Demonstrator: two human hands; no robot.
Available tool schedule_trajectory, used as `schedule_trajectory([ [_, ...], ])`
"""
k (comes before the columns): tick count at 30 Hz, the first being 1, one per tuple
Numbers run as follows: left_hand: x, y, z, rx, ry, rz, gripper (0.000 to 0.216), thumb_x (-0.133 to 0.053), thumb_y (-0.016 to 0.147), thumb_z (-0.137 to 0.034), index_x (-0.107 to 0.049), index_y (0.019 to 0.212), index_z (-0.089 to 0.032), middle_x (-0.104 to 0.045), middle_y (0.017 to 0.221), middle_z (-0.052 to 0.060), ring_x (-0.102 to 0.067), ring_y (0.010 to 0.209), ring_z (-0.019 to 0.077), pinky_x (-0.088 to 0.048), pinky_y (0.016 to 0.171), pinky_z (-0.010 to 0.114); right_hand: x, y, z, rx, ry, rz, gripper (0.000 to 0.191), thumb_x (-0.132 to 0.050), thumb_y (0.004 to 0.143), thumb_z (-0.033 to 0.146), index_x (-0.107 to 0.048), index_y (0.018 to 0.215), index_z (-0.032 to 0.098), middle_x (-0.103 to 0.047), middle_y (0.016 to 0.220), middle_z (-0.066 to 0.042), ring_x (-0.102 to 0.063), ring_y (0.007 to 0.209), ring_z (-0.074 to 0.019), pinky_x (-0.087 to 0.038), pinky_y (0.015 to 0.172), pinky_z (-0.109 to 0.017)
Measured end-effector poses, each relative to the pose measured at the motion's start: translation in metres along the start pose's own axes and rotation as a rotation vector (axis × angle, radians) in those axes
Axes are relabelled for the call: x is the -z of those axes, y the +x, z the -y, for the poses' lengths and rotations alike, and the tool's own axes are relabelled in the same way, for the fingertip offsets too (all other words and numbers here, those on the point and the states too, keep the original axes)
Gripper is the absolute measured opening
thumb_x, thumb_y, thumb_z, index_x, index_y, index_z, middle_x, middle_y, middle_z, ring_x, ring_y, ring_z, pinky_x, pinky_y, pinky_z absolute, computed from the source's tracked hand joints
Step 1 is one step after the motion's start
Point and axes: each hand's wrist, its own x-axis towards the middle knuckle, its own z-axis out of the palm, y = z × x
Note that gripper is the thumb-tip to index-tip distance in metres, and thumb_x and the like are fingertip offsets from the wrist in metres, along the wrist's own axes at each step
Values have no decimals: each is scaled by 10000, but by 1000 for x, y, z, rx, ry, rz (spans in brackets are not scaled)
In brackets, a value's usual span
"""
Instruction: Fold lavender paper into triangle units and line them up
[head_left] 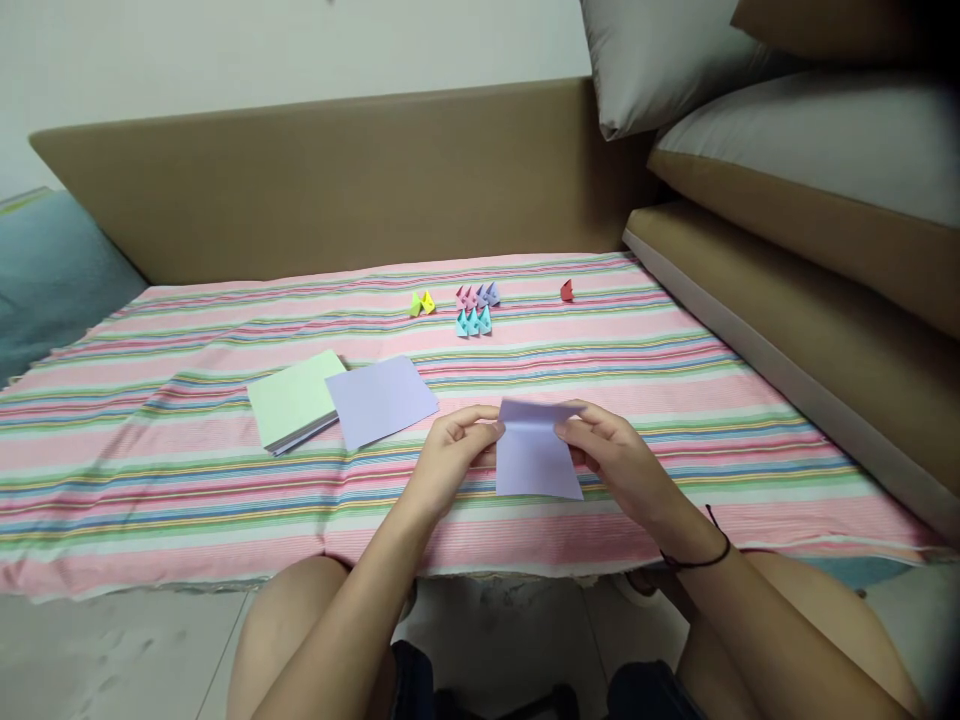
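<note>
Our left hand (457, 440) and right hand (611, 450) are each clamped on the held purple sheet (536, 465), one at either side. Thumbs on the upper face, fingers curled behind; a bend crosses the paper between the thumbs, close to its far edge. Forearms slant inward from above our knees (292, 620); black cord (727, 550) on the right wrist. The paper is over the striped cloth (187, 500), near the cloth's front edge; we cannot tell whether the two touch. A strip of cloth shows between paper and front edge, and a wide stretch runs from the right hand to the cushions (810, 275).

Leftward, room is tighter: a loose purple sheet (386, 400) lies near the left hand, its left corner overlapping the green-topped stack (295, 397).

Farther out, past a band of stripes, small folded pieces: three blue pieces (473, 322), behind them a pink and purple row (482, 296), a yellow-green pair (427, 302) to the left, one red piece (567, 291) well apart to the right. Brown backrest (360, 190) bounds the far edge.
</note>
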Motion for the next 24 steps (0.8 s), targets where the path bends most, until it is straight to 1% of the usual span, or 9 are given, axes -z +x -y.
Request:
schedule_trajectory([
  [2, 0, 0, 0, -28, 26, -7, 165, -623, 768, -288, -718, 825, -166, -567, 602, -25, -505, 538, 79, -434, 555, 198, 0, 0, 1, 15, -34, -6, 154, -545, 854, 274, -688, 873, 218, -616, 795, -2, -555, 679, -120, -456, 610, -233],
  [4, -2, 0, 1, -63, 89, -24, 192, -595, 787, -304, -716, 787, -154, -586, 643, -4, -514, 564, 88, -427, 544, 201, 0, 0, 1, 58, -111, -7, 226, -503, 876, 303, -703, 835, 207, -639, 863, -31, -585, 763, -149, -473, 652, -254],
  [6, -4, 0, 2, -102, 159, -51, 183, -641, 766, -316, -701, 775, -143, -596, 659, 6, -520, 577, 93, -415, 531, 200, -1, -1, -1, 115, -204, -27, 213, -545, 861, 345, -702, 828, 204, -648, 864, -42, -593, 795, -167, -477, 669, -264],
  [8, -6, 0, 4, -144, 190, -68, 201, -711, 719, -298, -682, 848, -148, -566, 612, -17, -504, 553, 85, -395, 515, 193, -2, -1, -3, 138, -247, -57, 196, -625, 818, 359, -678, 943, 218, -643, 811, -29, -594, 762, -170, -479, 650, -270],
  [10, -7, 0, 5, -173, 186, -71, 305, -740, 699, -272, -655, 971, -164, -538, 580, -42, -487, 528, 78, -386, 504, 189, -4, -2, -4, 128, -254, -79, 277, -659, 794, 365, -643, 1032, 225, -620, 741, -12, -585, 701, -166, -480, 610, -272],
  [12, -7, -1, 6, -187, 204, -72, 325, -735, 708, -267, -648, 1003, -161, -568, 604, -32, -505, 538, 82, -401, 509, 193, -6, -4, -4, 126, -286, -92, 252, -659, 792, 379, -655, 983, 213, -602, 716, -12, -575, 673, -162, -481, 580, -265],
  [15, -7, -2, 6, -186, 263, -69, 237, -715, 734, -307, -679, 900, -142, -645, 685, 20, -561, 598, 106, -428, 529, 204, -8, -5, -4, 118, -312, -114, 199, -655, 793, 388, -671, 852, 198, -603, 734, -23, -567, 667, -155, -479, 547, -248],
  [19, -8, -5, 5, -203, 296, -69, 207, -701, 753, -330, -699, 850, -147, -662, 689, 29, -574, 612, 114, -435, 540, 208, -8, -6, -5, 145, -300, -112, 190, -678, 781, 371, -674, 874, 205, -624, 762, -27, -560, 656, -150, -475, 544, -250],
  [24, -11, -9, 1, -208, 336, -90, 184, -710, 744, -319, -717, 803, -145, -668, 681, 32, -553, 578, 108, -420, 516, 209, -9, -8, -5, 232, -340, -113, 152, -664, 801, 352, -686, 857, 212, -659, 841, -45, -592, 724, -175, -472, 563, -263],
])
